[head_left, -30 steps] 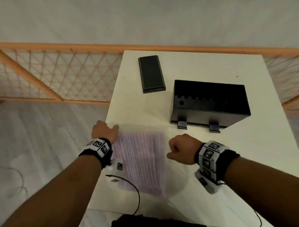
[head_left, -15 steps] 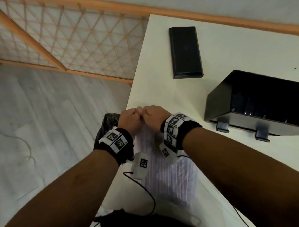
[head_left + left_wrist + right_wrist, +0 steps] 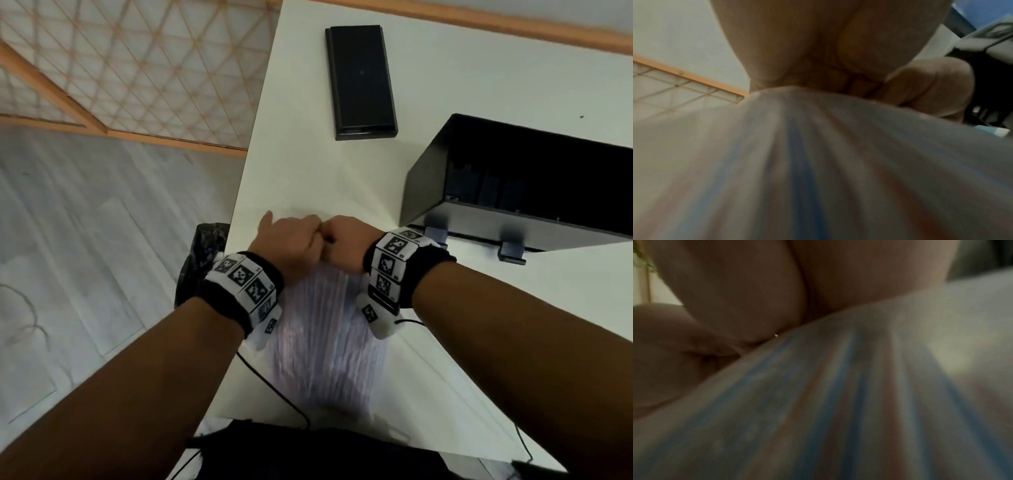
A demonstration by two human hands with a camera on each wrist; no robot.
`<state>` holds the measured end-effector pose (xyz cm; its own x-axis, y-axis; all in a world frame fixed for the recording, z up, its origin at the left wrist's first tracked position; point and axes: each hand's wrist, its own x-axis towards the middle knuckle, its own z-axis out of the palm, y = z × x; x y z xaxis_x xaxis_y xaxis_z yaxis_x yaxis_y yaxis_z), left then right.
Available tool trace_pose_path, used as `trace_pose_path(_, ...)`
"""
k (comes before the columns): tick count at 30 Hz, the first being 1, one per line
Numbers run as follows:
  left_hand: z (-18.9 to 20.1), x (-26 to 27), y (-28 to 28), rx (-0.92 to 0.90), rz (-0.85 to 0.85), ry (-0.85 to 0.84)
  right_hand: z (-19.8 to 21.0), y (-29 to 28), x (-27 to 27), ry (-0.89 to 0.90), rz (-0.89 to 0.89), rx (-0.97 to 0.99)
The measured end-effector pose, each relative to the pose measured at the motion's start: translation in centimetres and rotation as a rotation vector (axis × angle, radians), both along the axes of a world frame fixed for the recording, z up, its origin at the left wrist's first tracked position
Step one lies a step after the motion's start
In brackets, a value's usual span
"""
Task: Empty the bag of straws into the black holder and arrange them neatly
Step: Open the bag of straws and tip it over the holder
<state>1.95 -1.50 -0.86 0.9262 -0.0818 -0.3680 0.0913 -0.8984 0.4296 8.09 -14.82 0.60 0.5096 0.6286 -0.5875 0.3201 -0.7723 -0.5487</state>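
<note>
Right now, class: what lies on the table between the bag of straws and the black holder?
Only bare white table, seen in the head view. The bag of straws, gripped by both hands, sits nearer than the black holder.

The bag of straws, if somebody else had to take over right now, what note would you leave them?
Left hand: pinching the far top edge of the clear plastic bag of striped straws.
Right hand: pinching the same edge, knuckles meeting the left.
The bag lies at the near edge of the white table; whether it is open yet cannot be told.
The open black box holder sits far right, no straws visible in it. A flat black rectangular lid lies beyond the hands.
Done: both hands have a grip on the bag.
Left: open it, tip the straws into the holder, tidy them.
</note>
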Motion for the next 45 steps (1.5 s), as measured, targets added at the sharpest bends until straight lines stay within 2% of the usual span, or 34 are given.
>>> trace_pose_path(1, -0.1, 0.1, -0.2, -0.010, -0.022, 0.037, 0.0, -0.4, -0.2, 0.018, -0.015, 0.016)
trace_pose_path(6, -1.2, -0.4, -1.1, -0.231, -0.029, 0.001, 0.4, -3.4, -1.2, 0.051, -0.072, 0.062)
trace_pose_path(10, -1.1, -0.9, -2.5, -0.340, -0.024, 0.000, 0.7, -5.1, -1.6, 0.017, -0.026, 0.087)
trace_pose_path(13, -1.1, -0.8, -2.2, -0.305, -0.017, -0.025, 1.1, -7.0, -1.0, -0.013, -0.017, 0.075)
trace_pose_path(17, -1.4, -0.6, -0.7, -0.302, 0.096, -0.031, 1.3, -10.8, -0.2, -0.011, -0.034, -0.013)
trace_pose_path(22, -1.1, 0.7, -1.6, -0.201, 0.113, -0.005, 1.5, -10.2, -0.1, -0.020, -0.045, 0.048)
trace_pose_path(25, -1.1, 0.8, -0.3, -0.149, 0.142, -0.023, 1.5, -12.4, 0.3, -0.008, -0.140, 0.037)
trace_pose_path(29, -0.6, 0.7, -0.1, -0.151, 0.144, -0.051, 2.7, -14.6, -0.1, 0.122, -0.285, -0.004)
trace_pose_path(34, 2.4, 1.3, -0.4, -0.198, 0.179, -0.214, 5.6, -14.2, -0.1, 0.128, -0.420, 0.046)
trace_pose_path(39, 7.8, 2.1, -1.5, -0.212, 0.126, -0.444, 8.5, -13.6, -0.1, 0.159, -0.629, 0.303)
trace_pose_path(45, 11.5, 1.6, -3.0, -0.167, 0.136, -0.618, 10.4, -12.5, -0.1, 0.148, -0.815, 0.480)
